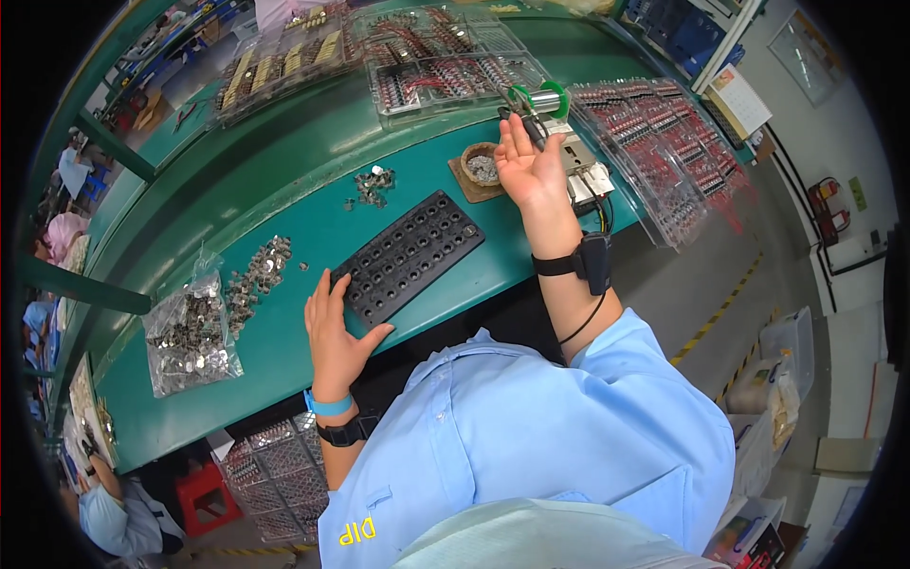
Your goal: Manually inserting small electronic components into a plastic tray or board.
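Note:
My left hand (334, 334) lies on the near left corner of a black tray (409, 254) with rows of round holes, fingers on top and thumb at its front edge. The tray sits flat on the green bench (284, 199). My right hand (531, 171) is raised palm up at the bench's right end, with a slim black-handled tool (533, 131) held between its fingers. Just beyond it stands a green solder spool (542, 99). A round dish of grey metal bits (482, 168) on a brown mat sits right beside that hand.
Loose small metal parts (254, 277) and a clear bag of them (190, 334) lie left of the tray, with a smaller heap (373, 183) behind. Clear trays of red components (445, 59) (668, 142) fill the back and right. A white box (586, 173) stands under my right hand. Another person (109, 512) sits lower left.

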Demonstrator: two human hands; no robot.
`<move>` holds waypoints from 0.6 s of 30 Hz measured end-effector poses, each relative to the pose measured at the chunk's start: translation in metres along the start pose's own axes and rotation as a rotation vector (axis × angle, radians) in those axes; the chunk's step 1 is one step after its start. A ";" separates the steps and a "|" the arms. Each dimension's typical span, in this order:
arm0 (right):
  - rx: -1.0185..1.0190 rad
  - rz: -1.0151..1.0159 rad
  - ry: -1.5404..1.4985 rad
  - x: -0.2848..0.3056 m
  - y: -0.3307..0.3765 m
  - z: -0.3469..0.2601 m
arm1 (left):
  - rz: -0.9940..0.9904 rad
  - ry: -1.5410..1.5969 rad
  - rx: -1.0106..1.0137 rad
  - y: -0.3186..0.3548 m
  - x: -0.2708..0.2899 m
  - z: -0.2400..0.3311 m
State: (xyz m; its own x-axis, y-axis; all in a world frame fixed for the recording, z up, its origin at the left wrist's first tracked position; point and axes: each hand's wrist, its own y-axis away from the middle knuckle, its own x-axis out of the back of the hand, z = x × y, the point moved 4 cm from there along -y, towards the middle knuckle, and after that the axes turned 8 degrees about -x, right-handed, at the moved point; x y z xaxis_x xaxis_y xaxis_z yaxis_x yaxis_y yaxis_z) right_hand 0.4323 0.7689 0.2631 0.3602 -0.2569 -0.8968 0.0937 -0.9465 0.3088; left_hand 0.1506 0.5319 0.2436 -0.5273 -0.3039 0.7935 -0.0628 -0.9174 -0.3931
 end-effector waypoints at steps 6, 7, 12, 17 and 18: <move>0.121 0.040 0.039 0.002 0.001 0.008 | 0.007 0.018 -0.005 0.000 -0.001 0.000; 0.171 0.059 0.083 0.002 0.003 0.009 | 0.006 0.009 -0.010 0.000 -0.001 0.000; 0.044 0.120 0.101 0.009 0.018 0.018 | 0.001 0.001 -0.015 -0.001 -0.002 -0.001; -0.284 -0.299 0.608 -0.001 0.079 0.061 | 0.009 -0.024 -0.029 -0.005 -0.004 -0.001; -0.314 -0.446 0.805 -0.005 0.093 0.071 | 0.011 -0.029 -0.014 -0.005 -0.005 -0.003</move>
State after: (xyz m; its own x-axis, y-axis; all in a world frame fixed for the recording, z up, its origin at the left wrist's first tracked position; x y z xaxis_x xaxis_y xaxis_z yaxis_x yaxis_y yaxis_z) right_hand 0.3733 0.6681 0.2737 0.7475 0.4337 -0.5031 0.5769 -0.7994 0.1681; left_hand 0.1509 0.5390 0.2405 -0.5030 -0.3214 0.8023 -0.0689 -0.9104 -0.4079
